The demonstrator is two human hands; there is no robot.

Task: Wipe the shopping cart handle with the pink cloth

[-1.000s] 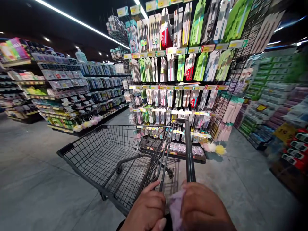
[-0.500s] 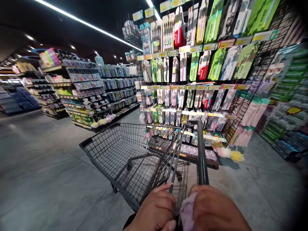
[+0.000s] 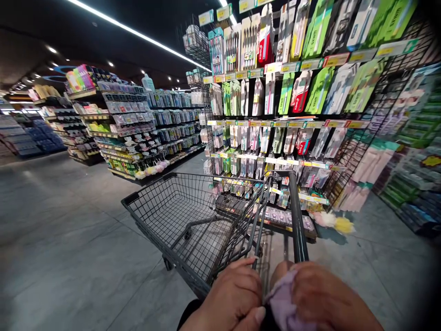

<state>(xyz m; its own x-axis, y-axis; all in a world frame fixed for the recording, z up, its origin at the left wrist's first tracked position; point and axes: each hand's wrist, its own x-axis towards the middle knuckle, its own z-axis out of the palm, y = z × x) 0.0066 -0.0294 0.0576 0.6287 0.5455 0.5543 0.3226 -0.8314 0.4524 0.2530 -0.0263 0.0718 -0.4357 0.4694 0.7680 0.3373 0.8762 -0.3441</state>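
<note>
A black wire shopping cart [image 3: 186, 193] stands before me, its basket bare down to the mesh. Its thick dark handle [image 3: 299, 220] runs down toward me along the right side. My right hand [image 3: 324, 294] is wrapped round this handle, with a crumpled light purple cloth [image 3: 284, 299] bunched under its fingers and thumb side. To its left, my left hand [image 3: 237, 292] is closed at the near end of the handle, its index finger stretched toward the cart's slanted rods. The palm of the left hand and what lies beneath it are mostly hidden.
A tall rack of packaged toothbrushes [image 3: 285, 96] rises just beyond the cart. Other stocked shelves [image 3: 127, 115] stand farther left across the grey floor [image 3: 69, 230]. Pink packets [image 3: 375, 161] hang at the rack's right side, with white and yellow puffs [image 3: 342, 225] low down.
The cart, rack and shelves have shifted slightly right in view. Both hands have shifted right with the cart, and more of the purple cloth shows. Their hold looks the same.
</note>
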